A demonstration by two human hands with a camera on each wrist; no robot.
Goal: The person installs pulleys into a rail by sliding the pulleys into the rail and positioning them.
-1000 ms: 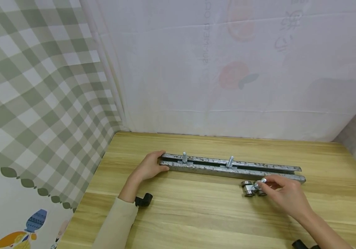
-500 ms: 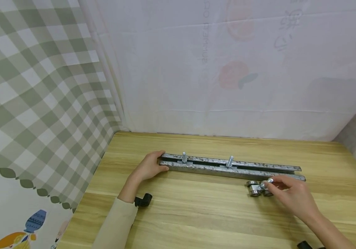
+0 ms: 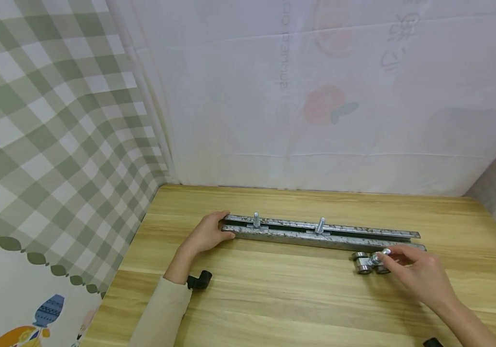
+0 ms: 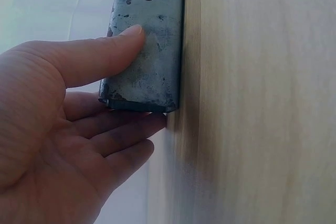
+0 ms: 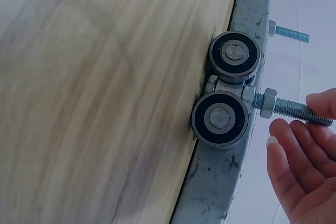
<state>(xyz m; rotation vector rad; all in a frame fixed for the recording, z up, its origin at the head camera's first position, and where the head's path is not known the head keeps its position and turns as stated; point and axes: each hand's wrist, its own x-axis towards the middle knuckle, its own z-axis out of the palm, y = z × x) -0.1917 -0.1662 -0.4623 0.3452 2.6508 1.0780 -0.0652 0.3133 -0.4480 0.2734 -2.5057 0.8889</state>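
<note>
A scuffed steel channel track (image 3: 291, 237) lies across the table, slot upward. My left hand (image 3: 206, 233) grips its left end, the thumb (image 4: 113, 53) on the front wall and the fingers around the end and back. Two threaded bolts stand up from the slot, a left bolt (image 3: 256, 220) and a middle bolt (image 3: 320, 225). In front of the track's right part is a trolley with bearing wheels (image 5: 219, 119). My right hand (image 3: 421, 272) pinches its threaded bolt (image 5: 289, 107) near the tip. The trolley's wheels sit close beside the track's front wall.
The wood-grain table (image 3: 282, 299) ends at a white printed cloth (image 3: 248, 120) behind. A green checked cloth (image 3: 57, 106) hangs on the left. A black wrist mount (image 3: 200, 280) sits at the left wrist.
My right hand has moved to the right along the track's front, bringing the wheeled trolley with it. The left hand and the track stay in place.
</note>
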